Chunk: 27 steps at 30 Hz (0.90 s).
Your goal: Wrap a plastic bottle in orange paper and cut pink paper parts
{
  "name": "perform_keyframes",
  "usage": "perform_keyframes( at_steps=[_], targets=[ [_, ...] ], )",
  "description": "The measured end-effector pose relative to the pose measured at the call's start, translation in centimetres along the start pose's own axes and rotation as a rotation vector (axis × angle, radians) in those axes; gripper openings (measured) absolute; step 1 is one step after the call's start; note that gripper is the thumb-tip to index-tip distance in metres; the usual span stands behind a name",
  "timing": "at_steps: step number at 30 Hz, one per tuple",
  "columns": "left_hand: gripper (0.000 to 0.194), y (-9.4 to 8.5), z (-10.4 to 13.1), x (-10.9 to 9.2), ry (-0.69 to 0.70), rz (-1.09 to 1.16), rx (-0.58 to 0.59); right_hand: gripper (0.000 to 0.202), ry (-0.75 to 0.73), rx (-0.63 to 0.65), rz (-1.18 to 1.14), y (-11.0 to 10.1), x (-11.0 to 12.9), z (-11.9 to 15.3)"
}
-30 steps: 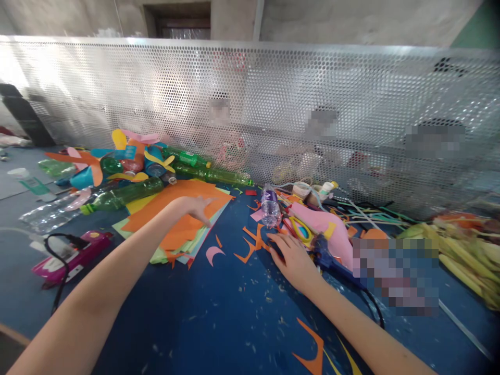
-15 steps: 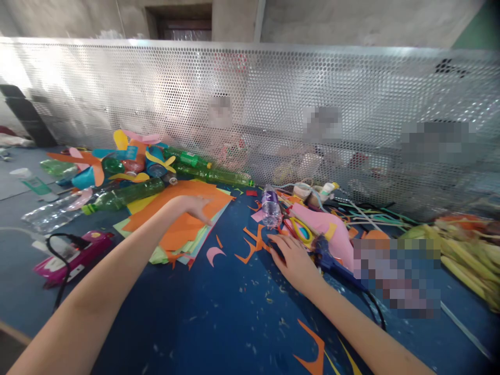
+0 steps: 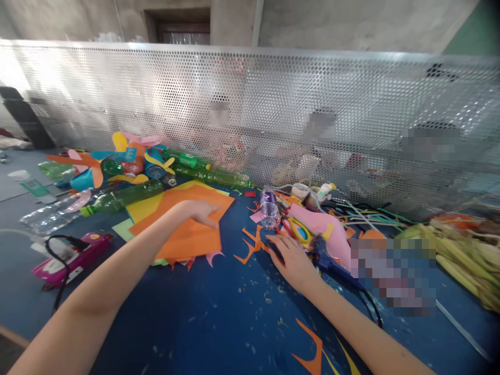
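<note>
- Left hand (image 3: 201, 212) is laid palm-down upon an orange paper sheet (image 3: 187, 242), grip spread.
- Right hand (image 3: 292, 260) is rested on the flat blue surface (image 3: 219, 323), grip loosely spread.

no wording that can be read, a white mark left undeciphered on the purple label (image 3: 268, 200) of a clear plastic bottle (image 3: 270, 215), print too small to be made out on the green-and-white label (image 3: 189, 159) of a green plastic bottle (image 3: 179, 155), white sticker (image 3: 75, 273) unreadable on a magenta power strip (image 3: 91, 245)
</note>
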<state>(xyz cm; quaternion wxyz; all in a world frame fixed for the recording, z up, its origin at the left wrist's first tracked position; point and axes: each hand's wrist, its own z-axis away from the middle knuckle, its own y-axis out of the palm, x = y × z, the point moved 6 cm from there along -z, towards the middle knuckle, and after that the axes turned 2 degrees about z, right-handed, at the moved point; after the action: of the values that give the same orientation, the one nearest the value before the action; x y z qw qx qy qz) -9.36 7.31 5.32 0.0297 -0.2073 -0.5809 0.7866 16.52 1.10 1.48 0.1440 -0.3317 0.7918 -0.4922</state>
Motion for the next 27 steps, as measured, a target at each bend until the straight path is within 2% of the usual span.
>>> perform_keyframes(
  at_steps=[4,6,8,11,14,16,21,27],
  targets=[
    [0.076,1.9,0.8,-6.2,0.187,0.122,0.149,0.028,-0.117,-0.015,-0.071,-1.0,1.2,0.0],
    [0.073,2.6,1.2,-8.5,0.254,0.156,0.162,0.029,-0.194,0.037,-0.158,-1.7,2.9,0.2],
    [0.072,2.9,1.3,-9.7,0.275,0.262,0.142,0.044,-0.238,0.178,-0.274,-1.9,5.2,0.7],
    [0.061,3.7,1.2,-10.1,0.26,0.472,0.153,0.064,-0.303,0.354,-0.346,-2.0,8.6,1.8],
    [0.054,4.2,1.1,-10.1,0.28,0.56,0.151,0.064,-0.337,0.426,-0.342,-1.7,10.4,2.5],
    [0.054,4.2,1.3,-10.1,0.285,0.532,0.116,0.062,-0.311,0.398,-0.312,-1.6,10.3,2.5],
    [0.052,3.6,3.3,-9.9,0.291,0.235,-0.124,0.043,-0.267,0.353,-0.183,-1.8,9.1,1.8],
    [0.056,4.4,6.4,-10.0,0.303,0.128,-0.198,0.032,-0.287,0.365,-0.051,-1.8,8.1,1.3]
  ],
)
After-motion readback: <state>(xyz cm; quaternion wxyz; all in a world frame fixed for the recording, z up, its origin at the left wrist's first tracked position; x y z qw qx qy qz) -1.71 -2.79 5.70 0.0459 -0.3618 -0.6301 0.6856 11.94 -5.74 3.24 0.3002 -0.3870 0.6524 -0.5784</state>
